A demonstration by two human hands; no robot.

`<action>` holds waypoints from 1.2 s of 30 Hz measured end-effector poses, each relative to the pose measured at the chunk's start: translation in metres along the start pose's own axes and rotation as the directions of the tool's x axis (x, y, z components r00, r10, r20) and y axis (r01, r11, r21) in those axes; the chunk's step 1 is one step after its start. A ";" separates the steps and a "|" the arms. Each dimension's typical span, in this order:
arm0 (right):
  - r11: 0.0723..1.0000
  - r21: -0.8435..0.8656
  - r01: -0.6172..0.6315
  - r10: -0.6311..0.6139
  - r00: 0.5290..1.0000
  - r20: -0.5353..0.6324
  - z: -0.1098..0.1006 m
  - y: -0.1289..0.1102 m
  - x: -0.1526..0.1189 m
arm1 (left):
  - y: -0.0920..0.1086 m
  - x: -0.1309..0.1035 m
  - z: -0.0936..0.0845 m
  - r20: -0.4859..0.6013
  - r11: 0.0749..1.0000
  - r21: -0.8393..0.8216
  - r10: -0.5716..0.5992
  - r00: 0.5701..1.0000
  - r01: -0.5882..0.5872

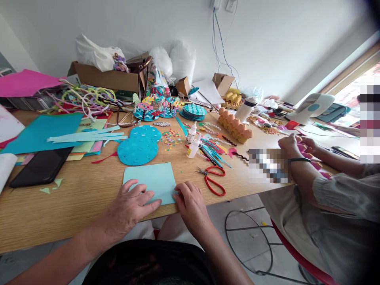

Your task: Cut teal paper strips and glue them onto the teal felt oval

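Note:
A light blue sheet of paper (154,178) lies at the table's front edge. My left hand (133,204) rests on its left part with the fingers spread. At the sheet's right edge is my right hand (190,200), its fingers curled and close together against the paper; whether they pinch the edge is hidden. Red-handled scissors (212,180) lie apart-bladed to the right of the sheet. Behind the paper are blue rounded cutouts (138,150) and two small glue bottles (192,148), both upright.
Pale paper strips (86,135) and a black phone (41,166) lie at left. An egg-carton strip (234,126) stands behind right. A person's hands (291,146) work at the table's right side, near a stool (249,241). Craft materials and boxes line the back.

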State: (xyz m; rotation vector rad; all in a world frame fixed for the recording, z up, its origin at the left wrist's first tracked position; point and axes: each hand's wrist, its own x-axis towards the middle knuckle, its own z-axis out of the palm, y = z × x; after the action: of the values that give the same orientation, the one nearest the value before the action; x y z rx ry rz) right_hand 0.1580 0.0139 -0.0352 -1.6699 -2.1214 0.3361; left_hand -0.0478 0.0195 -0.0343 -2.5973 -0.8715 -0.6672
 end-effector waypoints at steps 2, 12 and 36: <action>1.000 -0.005 -0.003 0.003 1.000 -0.003 -0.001 0.002 0.000 | 0.000 0.003 -0.001 0.009 0.999 -0.036 0.008 1.000 -0.008; 0.954 0.000 0.299 -0.294 0.941 -0.168 -0.009 -0.008 -0.025 | -0.002 -0.005 0.007 0.102 0.999 -0.047 0.012 0.995 -0.008; 0.938 -0.139 0.317 -0.326 0.944 -0.047 -0.009 -0.005 -0.037 | -0.001 -0.010 0.008 0.077 0.996 -0.082 -0.014 0.997 0.021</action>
State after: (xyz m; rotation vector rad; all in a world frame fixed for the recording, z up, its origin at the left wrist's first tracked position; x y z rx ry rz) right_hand 0.1650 -0.0236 -0.0315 -1.3429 -2.3567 0.0395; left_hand -0.0531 0.0189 -0.0461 -2.7081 -0.9088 -0.6243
